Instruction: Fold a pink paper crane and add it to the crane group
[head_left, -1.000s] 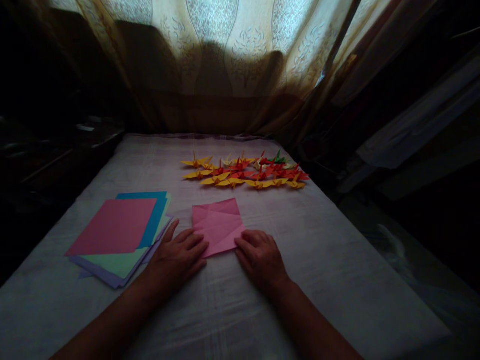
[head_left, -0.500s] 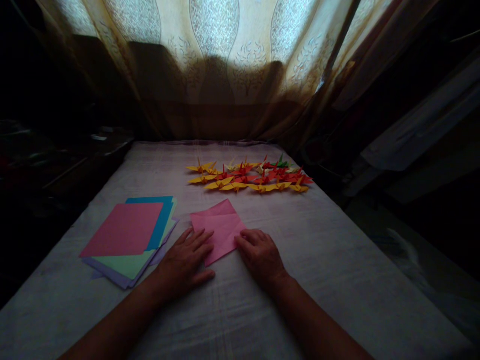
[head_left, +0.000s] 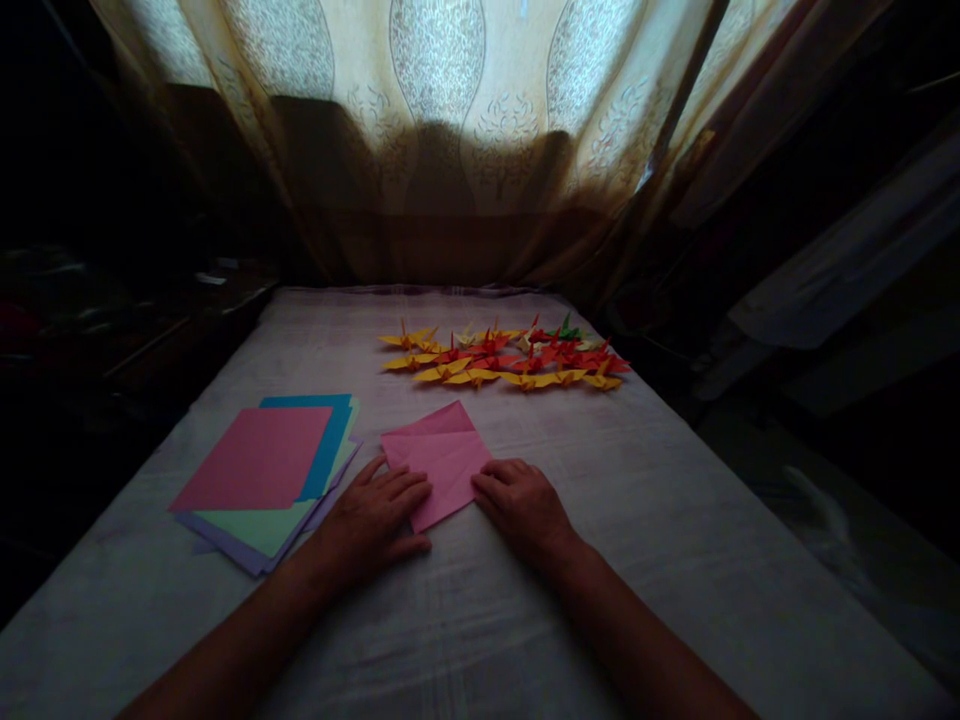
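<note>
A pink sheet of origami paper [head_left: 442,455] with crease lines lies on the cloth between my hands, one corner pointing away from me. My left hand [head_left: 375,515] rests on its left side, fingers stretched out and pressing the paper, thumb apart on the cloth. At the paper's right corner, my right hand [head_left: 525,510] has its fingers and thumb closed together on the edge. The underside of the paper is hidden.
Left of my hands lies a stack of coloured paper squares [head_left: 255,455], pink on top with blue, pale green and purple beneath. Several folded paper cranes [head_left: 487,355] in yellow, red and green stand in rows farther back. A patterned curtain [head_left: 502,130] hangs beyond the cloth-covered table [head_left: 480,640].
The camera view has shifted slightly, so the stack and cranes appear a little farther right. Both hands keep nearly the same places on the pink paper.
</note>
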